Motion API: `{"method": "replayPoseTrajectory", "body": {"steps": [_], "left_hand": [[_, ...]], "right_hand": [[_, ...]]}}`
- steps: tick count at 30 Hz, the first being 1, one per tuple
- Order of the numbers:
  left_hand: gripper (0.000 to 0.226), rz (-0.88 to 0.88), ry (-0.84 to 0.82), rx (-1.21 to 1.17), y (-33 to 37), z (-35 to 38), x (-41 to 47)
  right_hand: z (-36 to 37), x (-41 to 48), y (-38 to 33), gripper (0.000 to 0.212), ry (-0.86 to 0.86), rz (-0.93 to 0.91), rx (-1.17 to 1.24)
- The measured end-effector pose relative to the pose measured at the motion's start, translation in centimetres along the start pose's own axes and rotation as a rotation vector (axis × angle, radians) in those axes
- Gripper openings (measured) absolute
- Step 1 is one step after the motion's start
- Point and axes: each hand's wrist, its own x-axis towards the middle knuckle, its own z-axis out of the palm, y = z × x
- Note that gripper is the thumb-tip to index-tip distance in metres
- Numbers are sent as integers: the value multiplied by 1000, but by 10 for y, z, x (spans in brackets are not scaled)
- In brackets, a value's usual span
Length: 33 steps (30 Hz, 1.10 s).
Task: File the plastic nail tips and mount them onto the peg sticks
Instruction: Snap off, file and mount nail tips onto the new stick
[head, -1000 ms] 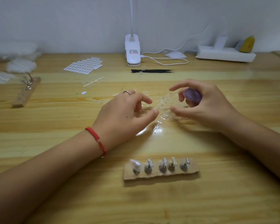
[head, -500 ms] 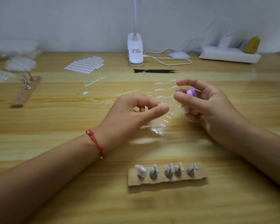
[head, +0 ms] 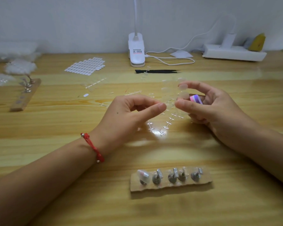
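A clear plastic frame of nail tips (head: 171, 101) is held up off the table between both hands. My left hand (head: 129, 115) pinches its left side with thumb and forefinger. My right hand (head: 207, 106) pinches the right side near two clear tips (head: 183, 91), and keeps a small pink and purple file block (head: 196, 99) tucked in its curled fingers. Near me lies a cardboard strip (head: 171, 187) with several metal peg sticks (head: 175, 176); the leftmost peg carries a clear nail tip (head: 143, 176).
A white clip lamp (head: 136, 49) and its cable stand at the back, with black tweezers (head: 157, 71) in front. A sheet of white adhesive tabs (head: 86, 66) lies back left. A second peg strip (head: 25, 95) and plastic bags sit far left. A white power strip (head: 234, 53) is back right.
Both hands have lifted the nail tip frame off the table and raised it upright between them. The file block has turned in my right hand so its striped edge shows.
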Motion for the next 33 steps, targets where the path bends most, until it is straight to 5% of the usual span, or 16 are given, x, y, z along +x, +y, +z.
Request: {"method": "replayPoseTrajectory", "body": {"steps": [6, 18, 24, 30, 33], "left_hand": [[23, -9, -102, -31, 1, -2, -2], [15, 140, 39, 10, 3, 2, -6], [14, 154, 12, 23, 1, 3, -4], [23, 259, -165, 159, 3, 5, -6], [23, 266, -120, 147, 3, 4, -6]], "right_hand": [[-1, 1, 2, 37, -146, 69, 110], [2, -2, -2, 44, 216, -17, -286], [16, -11, -4, 15, 16, -175, -273], [19, -12, -4, 17, -16, -170, -252], [17, -7, 0, 22, -27, -25, 4]]}}
